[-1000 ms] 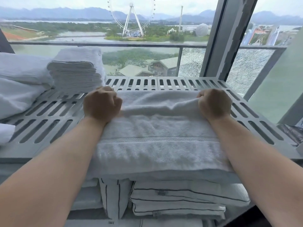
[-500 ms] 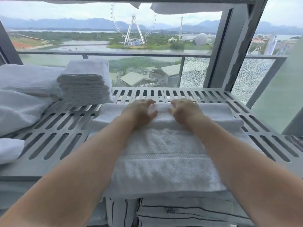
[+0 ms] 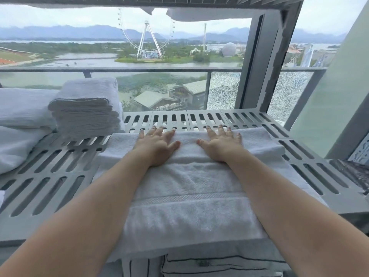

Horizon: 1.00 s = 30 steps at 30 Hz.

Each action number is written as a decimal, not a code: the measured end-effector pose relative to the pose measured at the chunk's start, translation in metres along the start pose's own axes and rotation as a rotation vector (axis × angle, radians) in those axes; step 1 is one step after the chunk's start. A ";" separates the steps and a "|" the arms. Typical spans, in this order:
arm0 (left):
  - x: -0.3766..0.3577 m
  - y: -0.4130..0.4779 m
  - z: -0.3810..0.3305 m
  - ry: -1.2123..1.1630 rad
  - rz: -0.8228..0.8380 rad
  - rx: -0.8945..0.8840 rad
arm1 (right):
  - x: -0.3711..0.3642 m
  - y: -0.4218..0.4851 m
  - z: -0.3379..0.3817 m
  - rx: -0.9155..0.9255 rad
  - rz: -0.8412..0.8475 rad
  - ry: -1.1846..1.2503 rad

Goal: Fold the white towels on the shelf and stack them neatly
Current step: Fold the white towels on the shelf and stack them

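Hands: left hand (image 3: pixel 157 145) and right hand (image 3: pixel 220 145) both flat, palms down, fingers spread wide, gripping nothing. They're just pressing on the towel.
Contact: both sit side by side on the far folded edge of the white towel (image 3: pixel 189 196), fingertips reaching the 12 o'clock rim of it, thumbs pointing at each other with a small gap between.
Towel spot: lies dead centre on the slatted grey shelf (image 3: pixel 50 176), near edge hanging over the shelf lip at 6 o'clock.
Fold so far: the far part looks doubled over into a thicker band, so I'd say one fold is in and getting smoothed flat. Looks like it still needs at least another fold to match the pile.
Finished pile: neat stack of folded towels (image 3: pixel 87 108) at about 10 o'clock, well apart from the hands.
Still waiting: looser white linen (image 3: pixel 18 124) bunched at 9 o'clock, not folded as far as I can tell.
Below: striped bedding (image 3: pixel 219 264) on the lower level, not part of this job I reckon.
Progress guess: somewhere mid-way, one stack done, one towel in hand, more to go.
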<state>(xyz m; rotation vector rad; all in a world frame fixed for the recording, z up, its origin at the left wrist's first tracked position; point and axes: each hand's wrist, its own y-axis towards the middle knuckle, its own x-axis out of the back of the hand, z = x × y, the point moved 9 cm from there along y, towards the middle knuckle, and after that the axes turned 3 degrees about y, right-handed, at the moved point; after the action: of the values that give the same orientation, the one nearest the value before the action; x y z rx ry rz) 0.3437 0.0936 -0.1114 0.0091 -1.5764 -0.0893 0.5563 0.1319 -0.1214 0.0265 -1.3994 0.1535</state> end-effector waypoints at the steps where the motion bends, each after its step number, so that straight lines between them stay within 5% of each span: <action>1: 0.003 -0.003 0.000 0.009 -0.013 0.020 | 0.001 -0.004 -0.005 -0.011 0.002 0.001; 7: 0.031 -0.033 -0.029 0.084 -0.206 0.002 | 0.008 -0.038 -0.010 0.018 0.021 0.040; 14: 0.011 -0.077 -0.072 -0.003 -0.043 -0.114 | 0.005 -0.106 0.022 0.327 -0.102 0.059; 24: 0.016 -0.165 -0.098 -0.068 -0.044 -0.108 | 0.043 -0.217 0.013 0.582 -0.751 0.102; 30: 0.011 -0.219 -0.107 0.167 -0.149 -0.194 | 0.004 -0.251 -0.009 0.678 -0.647 0.023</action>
<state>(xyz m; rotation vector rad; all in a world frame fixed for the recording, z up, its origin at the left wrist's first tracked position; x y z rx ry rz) 0.4391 -0.1303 -0.1140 -0.0176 -1.3936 -0.3489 0.5963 -0.1150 -0.1011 1.0218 -1.1977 0.0788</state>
